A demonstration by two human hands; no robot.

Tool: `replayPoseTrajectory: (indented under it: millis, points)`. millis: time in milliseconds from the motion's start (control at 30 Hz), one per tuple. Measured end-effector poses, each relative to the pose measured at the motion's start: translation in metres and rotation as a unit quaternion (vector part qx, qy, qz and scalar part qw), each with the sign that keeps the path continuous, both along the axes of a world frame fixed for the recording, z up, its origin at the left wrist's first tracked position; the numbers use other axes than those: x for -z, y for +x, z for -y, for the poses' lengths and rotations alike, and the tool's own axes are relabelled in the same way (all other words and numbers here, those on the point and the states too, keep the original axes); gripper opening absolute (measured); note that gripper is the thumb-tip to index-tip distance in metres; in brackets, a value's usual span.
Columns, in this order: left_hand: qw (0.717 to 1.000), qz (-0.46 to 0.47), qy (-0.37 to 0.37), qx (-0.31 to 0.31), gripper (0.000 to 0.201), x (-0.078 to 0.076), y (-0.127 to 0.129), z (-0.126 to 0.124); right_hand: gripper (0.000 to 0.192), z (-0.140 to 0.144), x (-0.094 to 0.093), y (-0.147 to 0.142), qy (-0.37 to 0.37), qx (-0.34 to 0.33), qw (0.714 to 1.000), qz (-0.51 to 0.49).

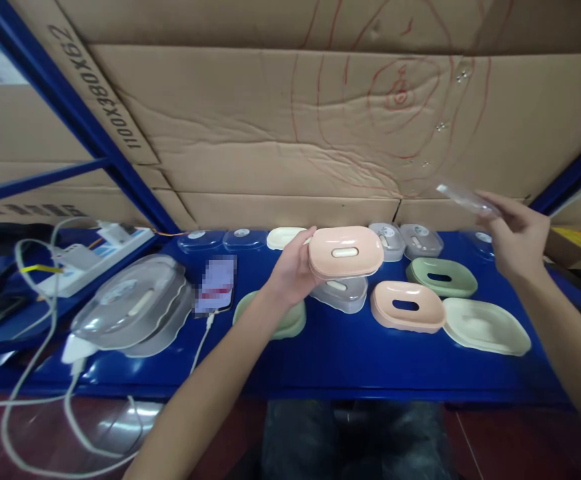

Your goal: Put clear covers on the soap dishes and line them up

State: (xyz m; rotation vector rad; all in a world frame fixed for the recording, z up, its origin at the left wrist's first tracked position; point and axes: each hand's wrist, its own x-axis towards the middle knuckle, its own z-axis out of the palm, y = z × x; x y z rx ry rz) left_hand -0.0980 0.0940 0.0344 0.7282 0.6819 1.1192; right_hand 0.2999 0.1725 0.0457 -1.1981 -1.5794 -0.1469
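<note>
Blue shelf (340,360) under cardboard. Left hand (290,270) gripping pink soap dish (345,252) above centre; right hand (518,233) pinching clear lid (463,197), raised far right. Likely mid-assembly; next calls for aligning lid over dish.

Pink soap dish (346,253), slotted top up, is lifted level at centre. Clear lid (463,195) is raised, tilted, at two o'clock.
</note>
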Motion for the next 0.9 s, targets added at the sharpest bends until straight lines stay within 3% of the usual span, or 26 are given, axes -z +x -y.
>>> replayPoseTrajectory:
  millis: [33, 100, 200, 300, 500, 733, 900]
  points:
    - [1.000, 0.002, -0.012, 0.013, 0.052, -0.001, -0.001, 0.000, 0.045, 0.013, -0.004, -0.020, 0.037, -0.090, 0.995, -0.005]
    - [0.999, 0.012, -0.034, 0.024, 0.055, -0.002, -0.003, -0.001, 0.046, 0.041, -0.010, -0.060, 0.127, -0.207, 0.968, 0.057]
    - [0.998, 0.029, -0.046, 0.032, 0.054, -0.002, -0.002, 0.000, 0.066, 0.076, -0.012, -0.108, 0.191, -0.264, 0.926, 0.192]
    - [0.998, 0.030, -0.026, 0.052, 0.056, 0.000, 0.001, 0.001, 0.082, 0.089, -0.006, -0.135, 0.211, -0.307, 0.892, 0.254]
    - [1.000, -0.001, 0.019, 0.013, 0.046, 0.001, 0.009, 0.006, 0.087, 0.086, 0.008, -0.149, 0.206, -0.331, 0.888, 0.246]
    - [0.998, -0.009, 0.050, 0.024, 0.059, 0.000, 0.012, 0.007, 0.093, 0.083, 0.014, -0.149, 0.181, -0.331, 0.895, 0.237]
    - [0.997, -0.048, 0.052, 0.022, 0.051, 0.003, 0.011, 0.007, 0.093, 0.083, 0.016, -0.146, 0.194, -0.333, 0.888, 0.249]
